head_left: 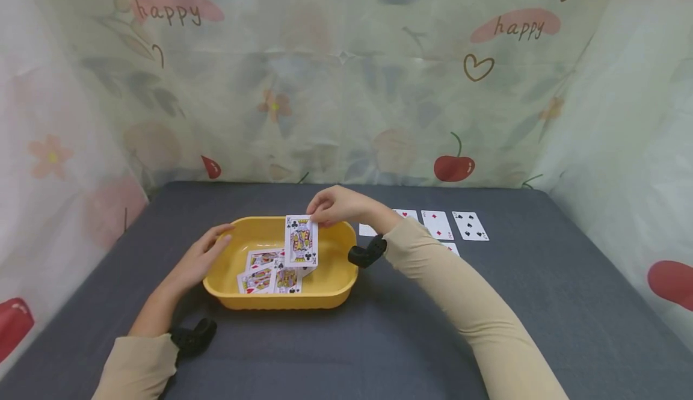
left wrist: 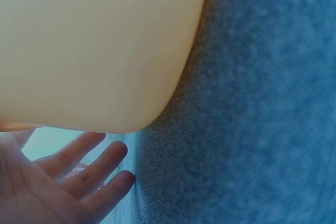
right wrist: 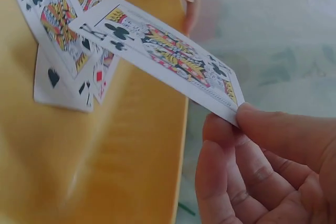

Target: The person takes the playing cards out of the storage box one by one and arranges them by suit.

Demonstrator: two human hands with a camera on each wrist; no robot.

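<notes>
My right hand point(head_left: 337, 205) pinches a king of clubs point(head_left: 301, 241) by its upper right corner between thumb and fingers. The card hangs face up over a yellow plastic basin point(head_left: 325, 302). Inside lie several overlapping cards, among them a king of spades point(right wrist: 54, 22) and a king of hearts point(head_left: 255, 281); parts of the others are covered. At the basin's left end my left hand point(head_left: 201, 257) holds the rim, thumb over the edge. Its other fingers point(left wrist: 100, 166) stretch loosely outside the wall, seen in the left wrist view.
Right of the basin, several face-up cards lie on the dark grey cloth point(head_left: 530, 280), including a spade card point(head_left: 470, 226) and a diamond card point(head_left: 437, 225). My right forearm partly covers this group. A patterned curtain point(head_left: 346, 87) encloses the back and sides.
</notes>
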